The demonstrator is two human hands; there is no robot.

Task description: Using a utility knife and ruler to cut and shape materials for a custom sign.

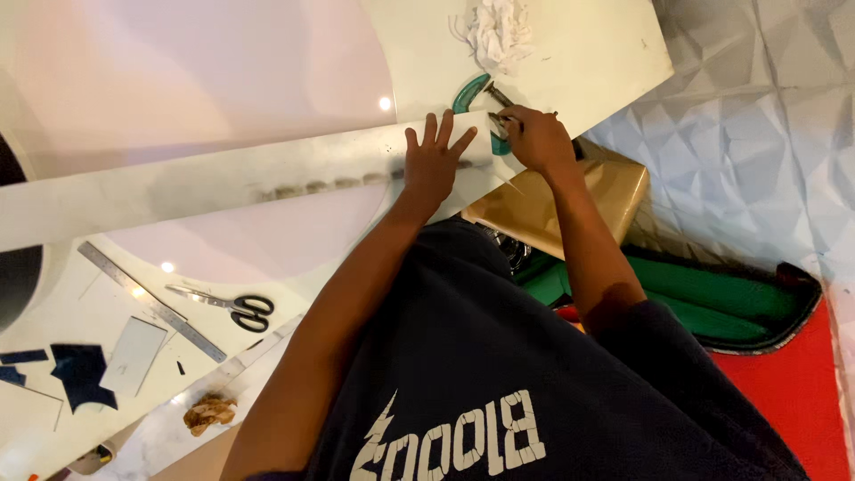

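My left hand lies flat with fingers spread on a long silvery-white strip that crosses the white table. Just to its right, my right hand is closed on a small metal tool at the strip's right end. A teal curved piece lies right beside that tool, partly hidden by my fingers. The tool's exact kind is hard to tell.
Crumpled white paper lies at the table's far end. Black-handled scissors, a steel ruler, dark blue fabric scraps and a brown crumpled wad sit at lower left. A gold-brown box stands beside the table edge, above a green mat.
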